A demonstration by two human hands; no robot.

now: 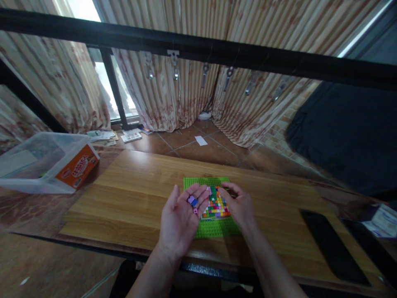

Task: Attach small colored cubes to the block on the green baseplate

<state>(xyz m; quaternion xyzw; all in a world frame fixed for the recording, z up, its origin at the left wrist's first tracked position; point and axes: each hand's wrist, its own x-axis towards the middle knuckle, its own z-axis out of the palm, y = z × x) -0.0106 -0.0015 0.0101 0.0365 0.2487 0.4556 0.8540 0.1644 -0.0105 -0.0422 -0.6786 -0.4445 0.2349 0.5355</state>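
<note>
Palm up, my left hand (182, 217) holds a few small toy bricks (192, 201) in purple, blue and pink, resting on its stretched fingers. Under both hands lies a green studded baseplate (214, 229). A block of multicoloured toy bricks (218, 207) is built up on its middle, partly covered by my hands. My right hand (240, 203) is over the right side of the coloured bricks, with thumb and index finger pinched together at their upper right edge. Whatever is between those fingertips is too small or hidden to make out.
The baseplate lies on a wooden board (124, 198). To the left stands a clear plastic bin (37, 182) with an orange label. A dark flat panel (333, 246) lies at the right. A black bar (198, 43) with hanging clips crosses above, before curtains.
</note>
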